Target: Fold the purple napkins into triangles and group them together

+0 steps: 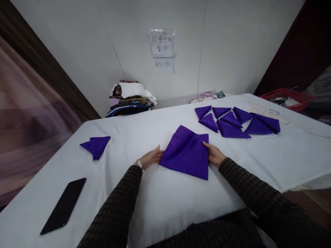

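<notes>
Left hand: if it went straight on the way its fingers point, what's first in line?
The unfolded-looking purple napkin: the left hand is right at its left edge. Beyond that, the line seems to run toward the folded purple napkins, though depth is unclear.

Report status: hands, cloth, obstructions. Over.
Left hand at left edge of purple cloth; right hand pinching its right edge. Cloth spread between them, creased. Nothing on it; folded purple pieces beyond, right.
</notes>
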`<state>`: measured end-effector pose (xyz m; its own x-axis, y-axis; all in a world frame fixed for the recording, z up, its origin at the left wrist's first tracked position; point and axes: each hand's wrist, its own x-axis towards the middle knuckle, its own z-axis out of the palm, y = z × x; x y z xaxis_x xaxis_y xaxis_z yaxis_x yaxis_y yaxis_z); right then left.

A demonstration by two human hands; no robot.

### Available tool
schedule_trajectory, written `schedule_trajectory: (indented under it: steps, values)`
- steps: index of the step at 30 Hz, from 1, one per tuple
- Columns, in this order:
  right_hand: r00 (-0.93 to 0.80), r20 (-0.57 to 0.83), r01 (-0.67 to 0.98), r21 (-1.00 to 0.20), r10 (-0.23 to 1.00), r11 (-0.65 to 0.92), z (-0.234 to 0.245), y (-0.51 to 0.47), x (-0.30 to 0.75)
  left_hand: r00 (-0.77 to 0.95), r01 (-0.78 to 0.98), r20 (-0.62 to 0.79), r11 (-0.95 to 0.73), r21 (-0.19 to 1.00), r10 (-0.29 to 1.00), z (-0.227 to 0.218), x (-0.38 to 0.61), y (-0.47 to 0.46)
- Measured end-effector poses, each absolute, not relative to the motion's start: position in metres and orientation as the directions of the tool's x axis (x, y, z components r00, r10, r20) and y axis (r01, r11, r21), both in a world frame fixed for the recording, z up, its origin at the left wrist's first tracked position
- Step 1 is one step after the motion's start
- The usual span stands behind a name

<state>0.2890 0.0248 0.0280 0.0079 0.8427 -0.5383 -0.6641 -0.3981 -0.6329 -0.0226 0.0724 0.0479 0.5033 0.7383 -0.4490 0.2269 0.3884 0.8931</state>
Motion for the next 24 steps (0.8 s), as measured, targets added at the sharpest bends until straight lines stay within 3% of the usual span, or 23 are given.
schedule_trajectory:
  steps: [3,5,14,24]
  values:
    - [-0.005,-0.544,-0.659,-0.629,0.839,-0.412,0.014,0.028,0.294,0.299,0.497,-0.469,0.284,0.820,0.831,0.036,-0.002,0.079]
    - [-0.029,-0.511,-0.657,-0.638,0.859,-0.401,0.009,0.026,0.296,0.234,0.587,-0.424,0.221,0.779,0.875,0.032,0.004,0.079]
    - [-0.042,-0.404,-0.536,-0.763,0.914,-0.362,0.008,0.023,0.301,0.168,0.681,-0.258,0.077,0.728,0.952,0.018,0.002,0.064]
    - [0.065,-0.191,-0.304,-0.939,0.979,-0.163,0.009,0.020,0.308,0.067,0.858,-0.138,0.013,0.514,0.988,0.019,0.010,0.050]
